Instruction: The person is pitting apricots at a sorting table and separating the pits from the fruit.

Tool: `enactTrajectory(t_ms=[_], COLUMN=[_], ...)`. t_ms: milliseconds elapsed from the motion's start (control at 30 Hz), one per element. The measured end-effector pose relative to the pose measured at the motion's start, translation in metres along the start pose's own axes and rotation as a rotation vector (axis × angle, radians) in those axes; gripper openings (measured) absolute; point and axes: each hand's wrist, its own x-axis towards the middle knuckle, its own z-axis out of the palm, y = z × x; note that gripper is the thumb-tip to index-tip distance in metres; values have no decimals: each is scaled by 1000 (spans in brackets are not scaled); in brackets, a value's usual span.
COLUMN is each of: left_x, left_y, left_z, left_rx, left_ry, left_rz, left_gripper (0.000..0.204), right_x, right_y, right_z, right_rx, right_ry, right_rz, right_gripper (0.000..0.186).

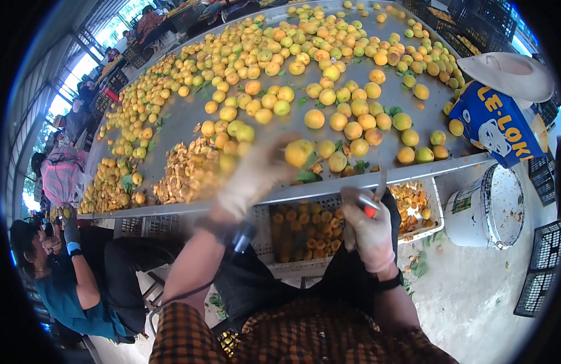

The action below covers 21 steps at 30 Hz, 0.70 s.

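My left hand, in a pale glove and blurred by motion, is over the near edge of a metal table. Its fingers reach round a yellow-orange apricot, which looks raised above the others. My right hand, also gloved, is closed on a knife just in front of the table's rim. The blade points upward, and part of the red-and-dark handle shows between the fingers. Whole apricots lie spread over the table, some with leaves. A heap of opened apricot pieces sits left of my left hand.
Below the rim are a crate of apricot halves and a white tray of pieces. A white bucket, a blue printed box and a pale hat are at right. A co-worker sits at left.
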Motion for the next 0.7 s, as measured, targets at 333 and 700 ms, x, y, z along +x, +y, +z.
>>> enactTrajectory(t_ms=[333,700], left_x=[-91,-91], left_y=[-48,-37], left_z=[21,31], left_rx=[-457,-1068], left_ry=[79,-23], left_rz=[169,246], left_gripper=[58,46], right_x=[-12,-6], right_y=[-4,-2], right_z=[72,83], right_rx=[-146,139], right_ry=[-179,-35], right_rz=[-10,-159], right_gripper=[28,18])
